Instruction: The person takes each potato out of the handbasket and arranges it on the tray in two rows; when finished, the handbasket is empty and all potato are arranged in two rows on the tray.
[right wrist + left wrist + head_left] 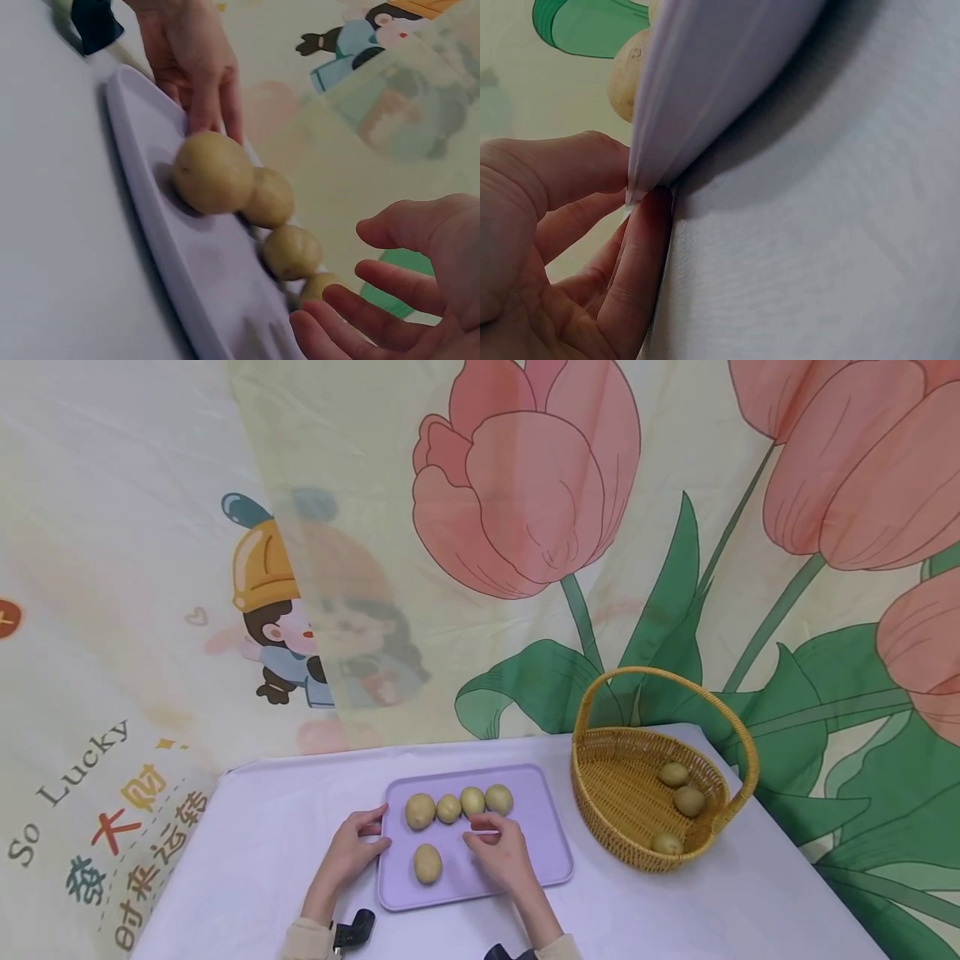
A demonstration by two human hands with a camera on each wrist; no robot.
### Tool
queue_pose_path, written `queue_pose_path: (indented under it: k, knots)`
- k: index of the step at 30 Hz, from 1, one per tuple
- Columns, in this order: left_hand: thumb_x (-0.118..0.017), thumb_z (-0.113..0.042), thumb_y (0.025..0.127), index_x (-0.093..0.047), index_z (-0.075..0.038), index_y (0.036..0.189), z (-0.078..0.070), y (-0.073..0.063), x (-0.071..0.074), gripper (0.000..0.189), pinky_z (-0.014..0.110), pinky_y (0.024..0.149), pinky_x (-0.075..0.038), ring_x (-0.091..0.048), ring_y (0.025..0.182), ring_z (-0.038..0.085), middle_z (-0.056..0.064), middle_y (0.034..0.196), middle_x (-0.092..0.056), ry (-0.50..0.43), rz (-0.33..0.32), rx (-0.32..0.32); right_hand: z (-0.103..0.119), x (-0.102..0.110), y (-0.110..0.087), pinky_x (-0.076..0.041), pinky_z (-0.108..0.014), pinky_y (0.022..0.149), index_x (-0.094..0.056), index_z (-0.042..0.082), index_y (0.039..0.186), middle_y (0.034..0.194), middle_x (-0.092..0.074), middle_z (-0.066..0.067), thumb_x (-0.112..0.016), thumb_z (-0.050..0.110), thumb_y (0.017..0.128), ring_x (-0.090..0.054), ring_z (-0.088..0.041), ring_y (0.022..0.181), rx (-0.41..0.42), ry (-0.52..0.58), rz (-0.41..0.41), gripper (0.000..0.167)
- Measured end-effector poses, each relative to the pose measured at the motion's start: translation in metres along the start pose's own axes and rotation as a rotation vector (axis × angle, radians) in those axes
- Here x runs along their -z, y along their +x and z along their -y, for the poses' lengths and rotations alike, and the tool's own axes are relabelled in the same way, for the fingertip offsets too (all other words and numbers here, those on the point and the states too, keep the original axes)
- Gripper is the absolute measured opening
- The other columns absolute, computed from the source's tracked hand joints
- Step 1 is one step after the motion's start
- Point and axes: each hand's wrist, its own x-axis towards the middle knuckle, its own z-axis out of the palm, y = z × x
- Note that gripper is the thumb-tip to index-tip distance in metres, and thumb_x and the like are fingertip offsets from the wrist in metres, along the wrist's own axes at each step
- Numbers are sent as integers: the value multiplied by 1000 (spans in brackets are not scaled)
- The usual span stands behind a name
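Your right hand [501,852] hovers loose-fingered over the tray [552,852]; your left hand [351,850] grips its edge.
Your right fingers curve around nothing, near the row of four potatoes [448,808] along the tray's far side; whether a fingertip touches one, the views don't settle. Your left thumb and fingers pinch the left rim. The likely trouble is rolling: rounded potatoes on a low-rimmed tray could scatter if your right fingertips knock the row, or your left hand lifts or tugs the rim. They look yellowish-tan, fairly smooth, uneven in size; a lone oval potato [427,864] sits nearer you, toward the tray's left. Right of the tray, three more potatoes [689,801] lie in the wicker basket [618,777].
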Motion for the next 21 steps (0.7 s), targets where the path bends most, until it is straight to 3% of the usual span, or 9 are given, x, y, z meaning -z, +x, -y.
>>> queue_pose_path:
  k: [6, 11, 16, 21]
  knots:
    - [-75, 4, 76, -60, 4, 131, -2, 0, 0, 57, 30, 84, -52, -63, 104, 33, 19, 116, -59, -2, 4, -1, 9, 31, 8, -56, -25, 69, -65, -13, 109, 107, -67, -28, -71, 4, 85, -69, -34, 90, -39, 61, -47, 30]
    - [-75, 4, 76, -59, 4, 131, 0, 1, 0, 57, 27, 84, -52, -63, 104, 33, 19, 116, -59, -9, 6, -7, 14, 64, 15, -57, -26, 72, -65, -11, 112, 114, -64, -28, -68, 4, 89, -69, -33, 97, -70, 92, -145, 28]
    - [-75, 5, 76, -59, 5, 132, 1, 0, 0, 58, 25, 82, -51, -64, 104, 33, 19, 116, -59, -21, 6, -4, 15, 97, 20, -56, -26, 76, -66, -5, 115, 117, -65, -23, -65, 6, 92, -67, -29, 101, -125, 29, -236, 26]
    - [-75, 4, 76, -58, 5, 132, -1, 0, 1, 58, 26, 83, -51, -63, 104, 34, 20, 117, -59, -13, 14, -16, 17, 127, 25, -54, -20, 77, -65, -6, 116, 117, -65, -22, -62, 6, 94, -66, -31, 103, -109, -56, -277, 25]
